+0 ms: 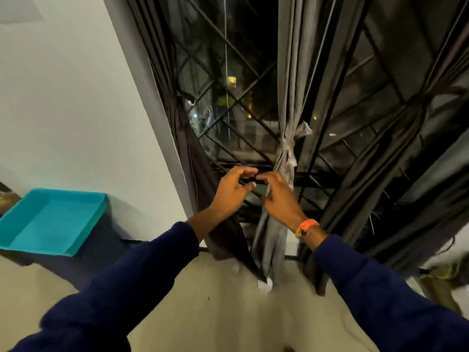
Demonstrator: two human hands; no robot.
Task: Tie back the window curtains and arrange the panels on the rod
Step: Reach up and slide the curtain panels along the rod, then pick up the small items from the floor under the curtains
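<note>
Now, hands: left hand (pixel 232 193) and right hand (pixel 279 199) pinch a dark strap (pixel 250 179) between them.
Strap axis: level, left of grey curtain (pixel 288 102); right hand nearer.

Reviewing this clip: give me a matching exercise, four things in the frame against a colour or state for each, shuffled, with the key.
Things
1. tray
2. wristband
3. grey curtain
4. sleeves

Colour or state
A. knotted at mid-height
B. dark navy
C. turquoise, beside the wall
D. orange, on the right wrist

Pairs: 1-C, 2-D, 3-A, 4-B
</note>
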